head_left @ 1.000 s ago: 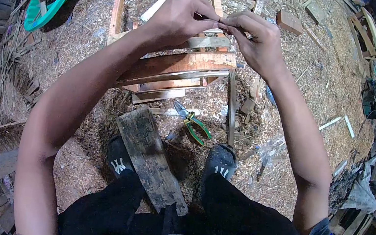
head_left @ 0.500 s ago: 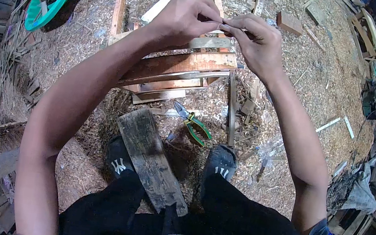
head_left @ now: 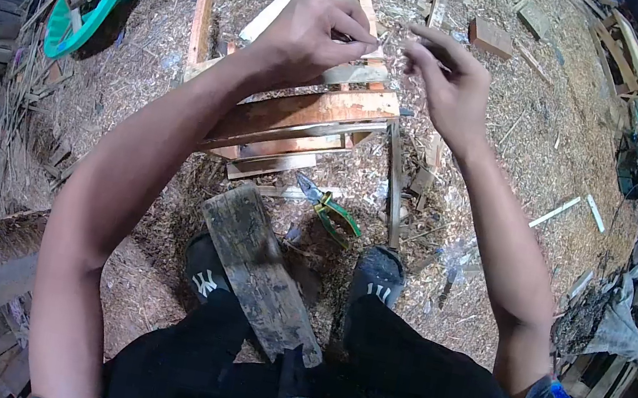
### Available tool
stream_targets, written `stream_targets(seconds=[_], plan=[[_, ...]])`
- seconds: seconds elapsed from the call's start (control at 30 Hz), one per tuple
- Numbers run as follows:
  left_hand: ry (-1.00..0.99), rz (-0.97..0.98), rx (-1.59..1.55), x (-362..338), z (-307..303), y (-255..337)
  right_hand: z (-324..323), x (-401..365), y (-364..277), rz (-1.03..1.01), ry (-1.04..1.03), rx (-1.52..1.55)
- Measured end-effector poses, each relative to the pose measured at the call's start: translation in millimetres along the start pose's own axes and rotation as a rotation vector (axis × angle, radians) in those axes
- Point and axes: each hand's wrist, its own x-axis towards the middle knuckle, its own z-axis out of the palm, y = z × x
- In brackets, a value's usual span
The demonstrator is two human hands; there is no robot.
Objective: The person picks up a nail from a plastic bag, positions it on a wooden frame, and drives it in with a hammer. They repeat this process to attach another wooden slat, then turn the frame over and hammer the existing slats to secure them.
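Note:
My left hand (head_left: pixel 317 34) is raised over a wooden frame of planks (head_left: pixel 308 113), thumb and forefinger pressed together in a pinch. Something tiny and dark may be at those fingertips, too small to name. To its right, my right hand (head_left: pixel 456 83) hovers with thumb and fingers a little apart, and nothing shows between them. The two hands do not touch. Pliers with green and yellow handles (head_left: pixel 339 217) lie on the ground below the frame, near my feet.
A worn plank (head_left: pixel 261 265) slants between my shoes. Wood shavings (head_left: pixel 506 188) cover the ground. A green curved-rim container with wood strips (head_left: pixel 107 3) stands upper left. A wood block (head_left: pixel 491 38) lies beyond my right hand, and a white folding ruler-like strip (head_left: pixel 557 212) lies right.
My right hand has pulled away to the right from my left fingertips, and its fingers have parted. My left hand stays pinched in nearly the same place.

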Motion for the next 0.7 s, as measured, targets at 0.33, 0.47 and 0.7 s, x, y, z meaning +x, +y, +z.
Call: stream_targets(seconds=[0.33,0.47,0.7], plan=[[0.018,0.339,0.233,0,-1,-10,-16,-176,79,0.653,-0.302,-0.614],[0.018,0.092,0.063,0,0,-4,-12,-188,59,0.658,-0.414,-0.692],[-0.014,0.231,0.152,1,-4,-5,-18,-205,108,0.808,-0.272,0.059]])
